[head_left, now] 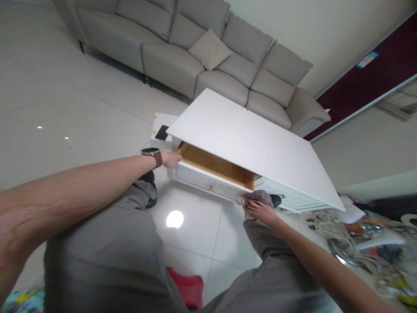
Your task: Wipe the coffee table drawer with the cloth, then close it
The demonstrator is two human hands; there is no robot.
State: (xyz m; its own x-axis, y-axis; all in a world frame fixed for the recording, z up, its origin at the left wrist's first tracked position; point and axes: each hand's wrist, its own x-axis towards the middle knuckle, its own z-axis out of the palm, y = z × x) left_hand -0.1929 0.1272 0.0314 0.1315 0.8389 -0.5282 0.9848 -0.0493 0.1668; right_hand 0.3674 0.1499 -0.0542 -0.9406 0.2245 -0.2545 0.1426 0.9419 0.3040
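Note:
A white coffee table (pixel 247 134) stands in front of me with one drawer (pixel 215 167) pulled partly out. The drawer's wooden inside shows, bare where I can see it, and a small metal knob (pixel 211 188) sits on its white front. My left hand (pixel 171 159), below a wristwatch, grips the drawer's left front corner. At the opposite corner my right hand (pixel 259 210) holds a bunched greyish-purple cloth (pixel 260 198) against the drawer's end. Part of that hand's grip is hidden by the cloth.
A grey sofa (pixel 176 61) with a cushion (pixel 210 50) runs behind the table. A white box (pixel 159 119) with a dark phone-like object (pixel 162 132) stands at the table's left end. Cables (pixel 332 230) and clutter lie at right. A red plastic object (pixel 187 287) is between my legs.

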